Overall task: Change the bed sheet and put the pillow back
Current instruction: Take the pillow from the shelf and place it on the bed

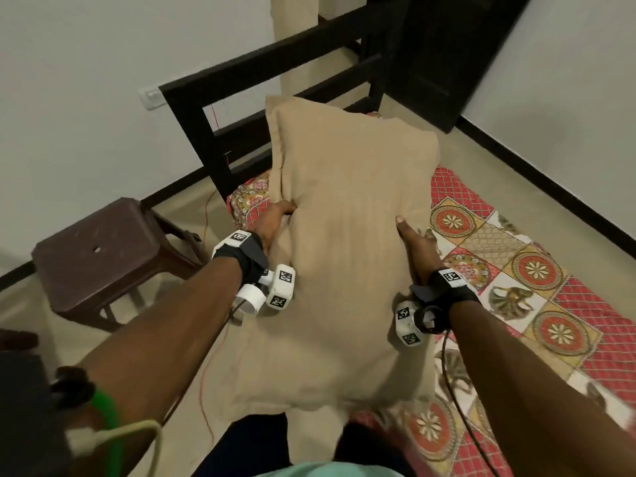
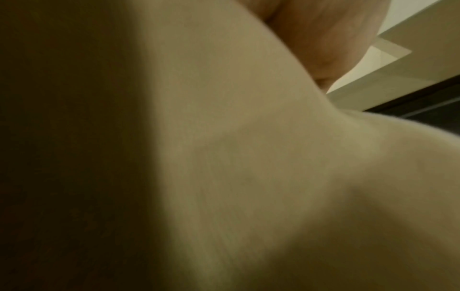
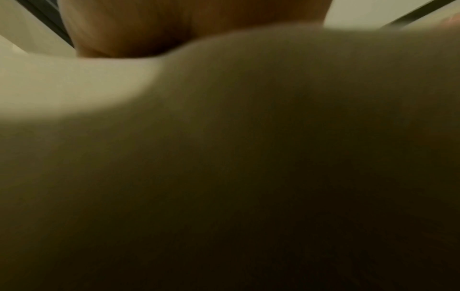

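Pillow (image 1: 347,242): one, tan, held above patterned sheet (image 1: 537,270). Left hand (image 1: 275,218) and right hand (image 1: 413,242): gripping opposite sides, fingers hidden beneath. Stool (image 1: 110,249): one, beside bed frame (image 1: 261,80).

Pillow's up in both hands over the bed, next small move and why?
Probably carry the pillow forward and lower it at the headboard end. The left hand and right hand grip its sides, it hangs above the patterned sheet, which already lies spread there.

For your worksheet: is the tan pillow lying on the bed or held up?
Held up: left hand and right hand grip the tan pillow.
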Available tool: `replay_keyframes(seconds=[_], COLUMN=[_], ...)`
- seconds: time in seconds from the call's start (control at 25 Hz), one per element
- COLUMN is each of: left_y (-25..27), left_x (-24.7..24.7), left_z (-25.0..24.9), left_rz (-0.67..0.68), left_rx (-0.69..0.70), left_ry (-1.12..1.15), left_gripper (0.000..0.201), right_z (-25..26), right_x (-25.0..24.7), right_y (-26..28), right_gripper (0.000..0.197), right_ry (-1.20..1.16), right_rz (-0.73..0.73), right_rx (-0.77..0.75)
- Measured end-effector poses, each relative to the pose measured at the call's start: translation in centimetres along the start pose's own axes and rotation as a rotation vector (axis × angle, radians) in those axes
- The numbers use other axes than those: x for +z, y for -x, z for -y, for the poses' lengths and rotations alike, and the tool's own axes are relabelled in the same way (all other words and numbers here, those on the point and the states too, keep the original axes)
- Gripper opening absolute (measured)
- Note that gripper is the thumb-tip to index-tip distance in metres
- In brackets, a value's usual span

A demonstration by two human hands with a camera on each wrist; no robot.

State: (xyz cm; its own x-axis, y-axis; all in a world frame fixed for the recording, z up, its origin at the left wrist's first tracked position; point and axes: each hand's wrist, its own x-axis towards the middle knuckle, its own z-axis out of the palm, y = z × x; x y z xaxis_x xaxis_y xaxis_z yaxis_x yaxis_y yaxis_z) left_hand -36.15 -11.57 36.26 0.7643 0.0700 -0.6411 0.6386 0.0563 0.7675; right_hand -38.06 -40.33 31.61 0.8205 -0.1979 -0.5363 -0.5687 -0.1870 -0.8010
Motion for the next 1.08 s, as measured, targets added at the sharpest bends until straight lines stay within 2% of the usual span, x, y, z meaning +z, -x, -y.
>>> replay_keyframes(seconds=[0.12, 0.2, 0.4, 0.48, 0.56, 0.64, 0.84, 0.92, 1.08], left_y=[-6.0, -10.0, -21.2, -25.3, -29.2, -33.9, -45.9, -49.4, -56.8], left_x=[-4.0, -5.6, -8.1, -8.3, -8.6, -8.7, -9.2, -9.2, -10.0], left_z=[-4.7, -7.5, -11.6, -13.6, -15.1, -15.7, -15.2, -14.9, -13.5], left_rz=[0.029, 0.096, 0.118, 0.124, 0.145, 0.167, 0.215, 0.24, 0.294], left_rx=[0.024, -0.013, -0.009, -0.017, -0.038, -0.055, -0.086, -0.073, -0.045], left_ry=[-0.157, -0.248, -0.438, -0.449, -0.464, -0.471, -0.487, -0.512, -0.571], left_gripper=[0.032, 0.043, 0.061, 0.053, 0.028, 0.017, 0.025, 0.029, 0.041], right_z=[1.0, 1.8, 4.5, 5.9, 6.8, 6.7, 4.9, 4.1, 2.1], right_x=[5.5, 9.0, 15.5, 17.5, 19.7, 21.6, 26.5, 28.4, 32.5], right_y=[-3.1, -4.4, -9.6, -13.0, -16.8, -20.7, -29.1, -31.3, -36.7], right_gripper=[0.11, 0.102, 0.115, 0.104, 0.102, 0.105, 0.106, 0.101, 0.108], right_ry=[-0.04, -0.103, -0.2, -0.247, -0.287, -0.348, -0.402, -0.447, -0.521], right_rz=[-0.036, -0.098, -0.241, -0.264, -0.283, -0.338, -0.438, -0.472, -0.538], right_rx=[0.063, 0.086, 0.182, 0.185, 0.204, 0.226, 0.334, 0.377, 0.411])
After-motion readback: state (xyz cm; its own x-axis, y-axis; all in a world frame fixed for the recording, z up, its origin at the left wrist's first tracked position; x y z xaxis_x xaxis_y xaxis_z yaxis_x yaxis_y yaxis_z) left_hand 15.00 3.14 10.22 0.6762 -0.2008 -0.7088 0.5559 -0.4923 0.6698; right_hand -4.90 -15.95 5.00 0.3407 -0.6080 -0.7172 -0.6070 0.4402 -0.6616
